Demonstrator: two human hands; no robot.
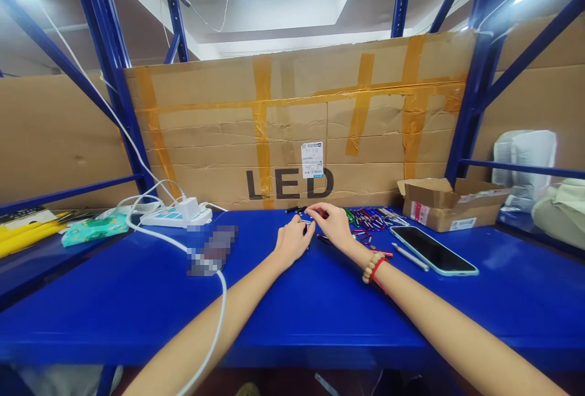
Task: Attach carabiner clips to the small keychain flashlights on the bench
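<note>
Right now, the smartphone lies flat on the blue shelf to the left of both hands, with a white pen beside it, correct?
Not quite. In the head view the smartphone lies flat on the blue shelf to the right of the left hand and right hand. The white pen is beside it.

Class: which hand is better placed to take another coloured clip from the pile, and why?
Probably the right hand: the pile of coloured clips lies just beside it, while the left hand sits farther off, beyond the right.

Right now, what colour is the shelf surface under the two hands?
The shelf surface is bright blue, seen in the head view.
</note>
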